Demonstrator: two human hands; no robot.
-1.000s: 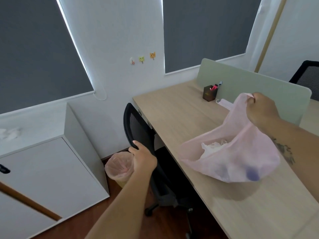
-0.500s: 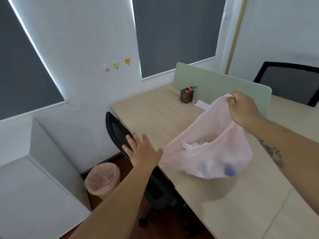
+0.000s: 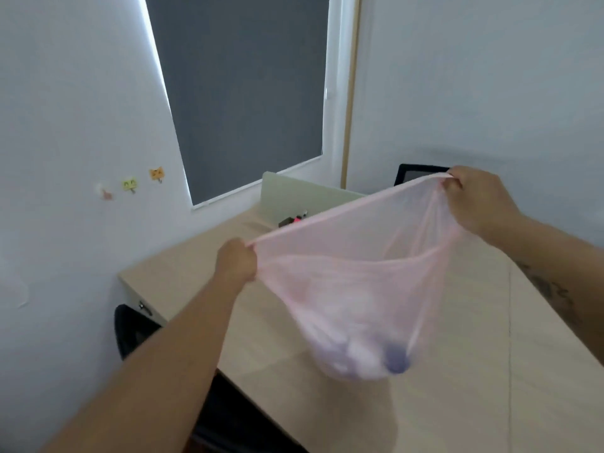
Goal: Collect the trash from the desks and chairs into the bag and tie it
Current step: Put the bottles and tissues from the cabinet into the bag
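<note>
Stretching bag [image 3: 343,282] rim | both grips closed | above desk [image 3: 457,403]

We are seeing a pale wood counter [image 3: 457,371] running along the wall. A green divider [image 3: 294,194] is standing at its far edge, and a dark pen holder [image 3: 289,221] is sitting just before it.

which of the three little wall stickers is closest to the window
The orange sticker, rightmost and highest of the three. The green sticker sits in the middle, and the pale pink sticker is farthest from the window.
</note>
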